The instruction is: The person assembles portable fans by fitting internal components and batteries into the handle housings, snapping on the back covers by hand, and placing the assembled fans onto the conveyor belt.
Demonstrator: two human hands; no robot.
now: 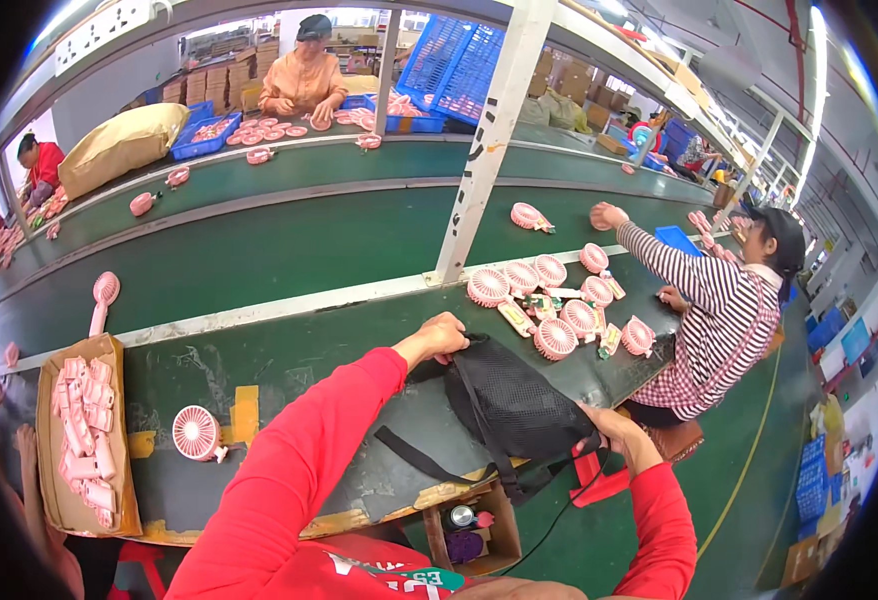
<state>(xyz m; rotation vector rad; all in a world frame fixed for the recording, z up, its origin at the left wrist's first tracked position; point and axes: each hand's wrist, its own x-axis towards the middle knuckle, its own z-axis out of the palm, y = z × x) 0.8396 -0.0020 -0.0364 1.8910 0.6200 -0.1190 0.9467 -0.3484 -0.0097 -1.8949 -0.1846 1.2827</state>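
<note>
A black mesh bag [514, 395] with dangling straps lies across the front edge of the dark green bench [299, 375]. My left hand [437, 337] is closed on its upper left corner. At its right end, my right hand [614, 430] grips the bag's edge, fingers partly hidden by the fabric. One strap [419, 455] trails left over the worn bench edge, and a thin black cable [584, 490] hangs down near my right hand. Just beyond the bag sits a cluster of pink handheld fan parts [556, 338], some with circuit boards showing.
To the left stand a cardboard tray [124, 440] of pink casings and a lone pink fan head [197, 432]. A white post [479, 150] rises beyond the bench beside the green conveyor [329, 235]. A co-worker in stripes [704, 290] sits at right. Below is an open box [494, 540].
</note>
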